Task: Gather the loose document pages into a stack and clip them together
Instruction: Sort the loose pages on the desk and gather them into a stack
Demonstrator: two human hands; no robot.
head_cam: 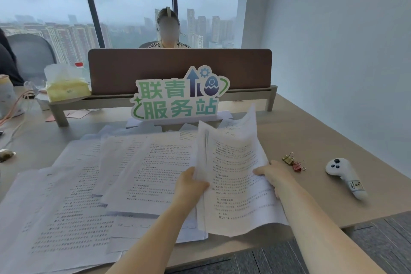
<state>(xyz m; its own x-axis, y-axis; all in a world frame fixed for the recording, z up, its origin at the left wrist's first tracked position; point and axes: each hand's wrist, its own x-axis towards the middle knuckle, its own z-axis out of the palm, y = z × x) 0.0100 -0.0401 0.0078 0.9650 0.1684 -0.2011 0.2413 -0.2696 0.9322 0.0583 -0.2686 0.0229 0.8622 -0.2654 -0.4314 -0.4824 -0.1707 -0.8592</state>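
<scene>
Both hands hold a small bundle of printed pages (235,176) lifted and tilted above the desk. My left hand (191,187) grips its left edge and my right hand (272,173) grips its right edge. Several more loose printed pages (89,189) lie spread and overlapping on the desk to the left. Two binder clips, one gold (288,158) and one red (298,165), lie on the desk just right of my right hand.
A white handheld controller (345,177) lies at the right. A green sign (178,98) stands behind the pages before a brown divider (180,66). A tissue pack (66,87) and cables sit at the far left. A person sits beyond the divider.
</scene>
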